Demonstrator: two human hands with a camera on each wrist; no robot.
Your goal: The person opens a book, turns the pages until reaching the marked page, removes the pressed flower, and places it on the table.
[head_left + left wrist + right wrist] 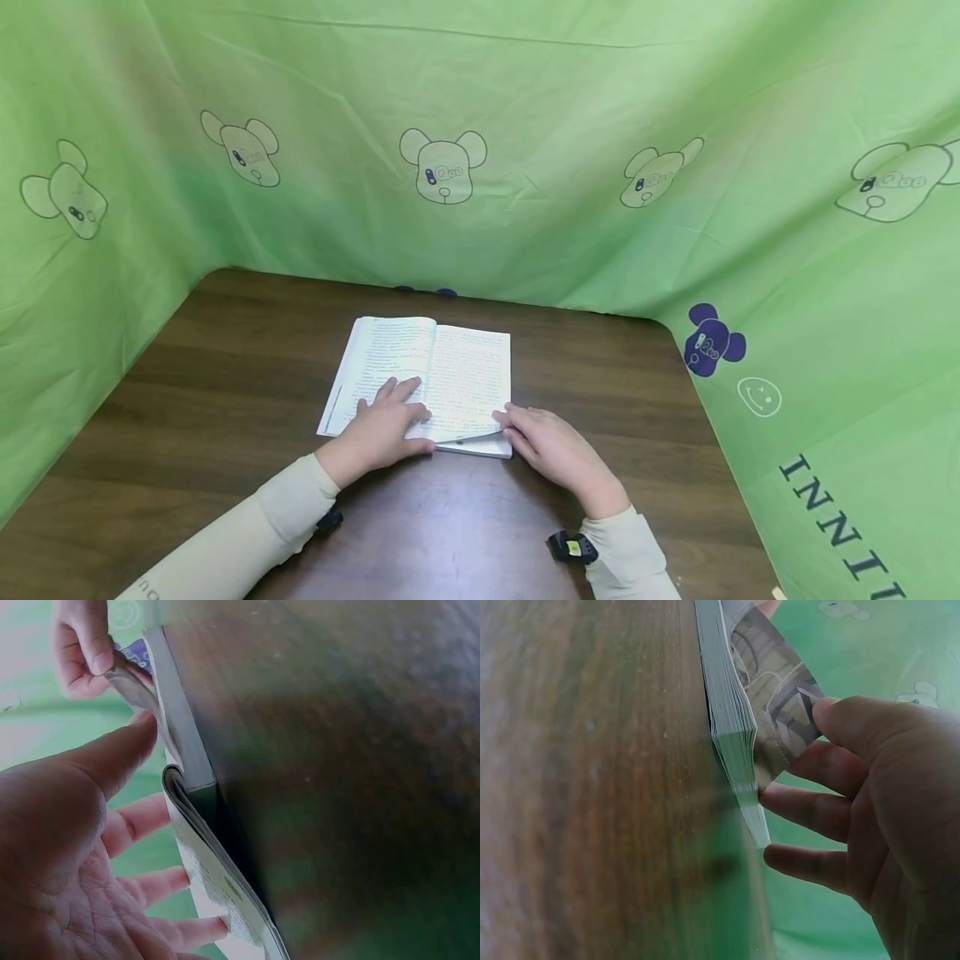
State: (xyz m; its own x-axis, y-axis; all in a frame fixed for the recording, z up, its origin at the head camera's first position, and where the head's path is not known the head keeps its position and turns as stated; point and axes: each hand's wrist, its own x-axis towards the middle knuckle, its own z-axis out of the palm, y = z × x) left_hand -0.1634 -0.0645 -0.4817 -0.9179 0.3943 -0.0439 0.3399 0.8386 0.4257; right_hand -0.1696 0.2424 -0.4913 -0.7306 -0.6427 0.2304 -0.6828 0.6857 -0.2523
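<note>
An open book (pixel 468 367) lies on the brown table, text on both pages in the head view. My left hand (pixel 380 431) rests with spread fingers on the lower part of the left page, its thumb by the spine's bottom end. At the lower right corner, my right hand (pixel 551 446) pinches a lifted page between thumb and fingers. The underside of that page (pixel 776 697), printed with a grey-brown picture, shows in the right wrist view. Beneath it the thick page block (pixel 731 705) stays down on the table.
The wooden table (pixel 225 375) reaches back to a green curtain (pixel 525 233) printed with bear heads, which encloses the back and both sides. A dark wrist device (pixel 573 547) sits at the right sleeve, another (pixel 328 522) at the left.
</note>
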